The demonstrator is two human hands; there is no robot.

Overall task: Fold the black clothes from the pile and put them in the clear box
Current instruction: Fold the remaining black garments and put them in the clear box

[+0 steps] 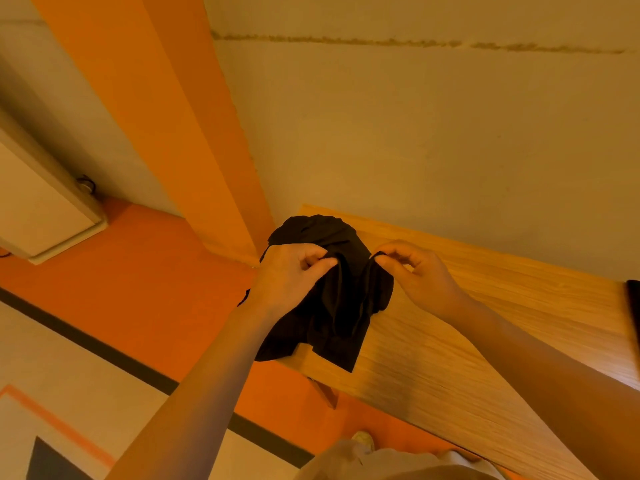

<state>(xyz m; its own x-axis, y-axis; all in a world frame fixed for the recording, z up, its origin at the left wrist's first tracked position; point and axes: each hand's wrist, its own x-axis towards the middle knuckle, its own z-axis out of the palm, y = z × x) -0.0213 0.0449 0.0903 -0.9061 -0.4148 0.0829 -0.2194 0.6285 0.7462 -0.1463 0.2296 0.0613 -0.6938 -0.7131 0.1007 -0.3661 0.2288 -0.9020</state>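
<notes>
A: What is the biggest thing here?
B: The pale wall, rising beyond both hands, with an orange stripe running down it to the left of the fingers.

A: And below that?
B: The orange floor under the left forearm, crossed by a black line, and the wooden counter, which stretches from beneath the fingers out to the right.

A: Where is the black cloth?
B: The cloth is bunched at the counter's left end, directly under and between the two sets of fingers. Its lower edge drapes over the counter's near corner.

A: What are the hands doing?
B: The left hand has its fingers curled, pinching a fold at the cloth's upper left. The right hand pinches the fabric's upper right edge between thumb and forefinger, the other fingers curled loosely behind.

A: Anything else?
B: A pale wall unit sits far left of the fingers, and something dark shows at the right edge, too cut off to identify.
</notes>
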